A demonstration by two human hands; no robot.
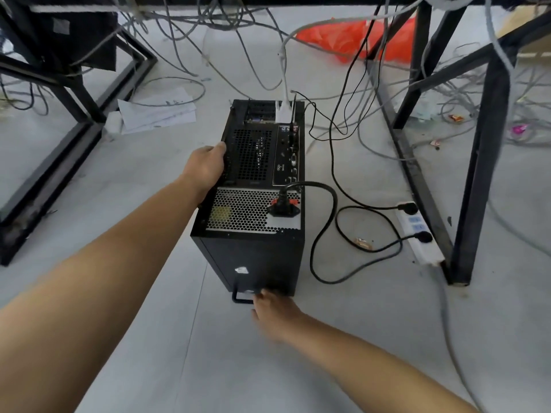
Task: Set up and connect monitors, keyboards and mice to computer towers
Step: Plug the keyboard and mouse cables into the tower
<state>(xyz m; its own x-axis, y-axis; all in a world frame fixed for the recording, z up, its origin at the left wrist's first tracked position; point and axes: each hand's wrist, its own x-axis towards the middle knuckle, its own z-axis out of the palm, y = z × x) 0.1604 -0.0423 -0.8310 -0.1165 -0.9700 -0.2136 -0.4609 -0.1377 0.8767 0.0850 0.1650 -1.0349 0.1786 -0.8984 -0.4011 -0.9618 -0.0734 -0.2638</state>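
Note:
A black computer tower (256, 257) stands on the grey floor with its rear panel facing up towards me. A black power cable (316, 248) is plugged into its power supply, a white video cable (284, 84) sits in a port near the far end, and thin black cables run from the port panel. My left hand (205, 168) grips the tower's left rear edge, fingers curled round it. My right hand (275, 312) reaches to the tower's near bottom end by a black foot (242, 298); its fingers are under the case and hidden.
A white power strip (419, 231) with two black plugs lies on the floor to the right, against a black metal desk leg (477, 180). Another desk frame (74, 114) stands left. Loose grey cables, papers (158, 110) and an orange plastic bag (357, 40) litter the floor behind.

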